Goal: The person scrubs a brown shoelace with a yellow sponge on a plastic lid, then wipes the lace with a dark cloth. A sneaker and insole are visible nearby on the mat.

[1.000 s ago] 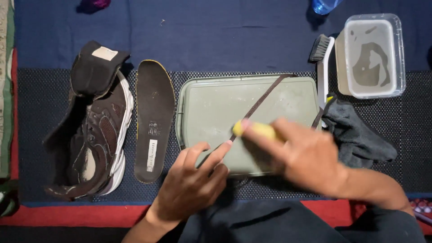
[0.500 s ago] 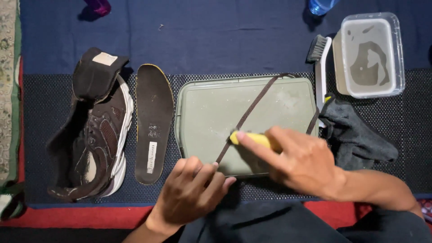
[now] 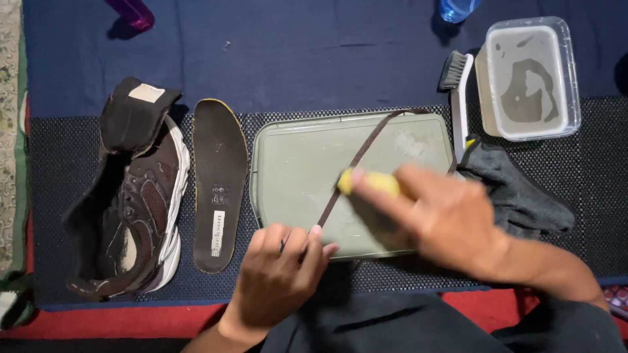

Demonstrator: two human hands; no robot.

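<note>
In the head view, a dark shoelace (image 3: 366,153) is stretched diagonally across a pale green tray lid (image 3: 294,176), which lies flat on a black mesh mat (image 3: 589,216) so that a firm surface is given beneath the lace. The near end of the lace is pinched against the lid's front edge by the left hand (image 3: 278,281); its grip is closed on the lace, apparently to keep it taut. A yellow brush (image 3: 369,182) is held in the right hand (image 3: 445,219), the fingers being wrapped tightly round it, and it is pressed on the lace about halfway along. The far end of the lace is laid over the lid's upper right corner.

A brown shoe (image 3: 131,209), with its tongue pulled up and open, is set left of the lid, and its insole (image 3: 219,183) is laid between them. A second brush with a white handle (image 3: 459,104) lies between the lid and a clear tub of murky water (image 3: 530,78), all within easy reach of the right hand. A grey cloth (image 3: 517,193) is crumpled just beside that hand.

The right hand is blurred, so the brush's bristles cannot be made out, and most of the brush is covered by the fingers. A blue bottle (image 3: 454,8) and a purple object (image 3: 134,12) are cut off by the top edge. The lid's near right corner is hidden by the forearm.
</note>
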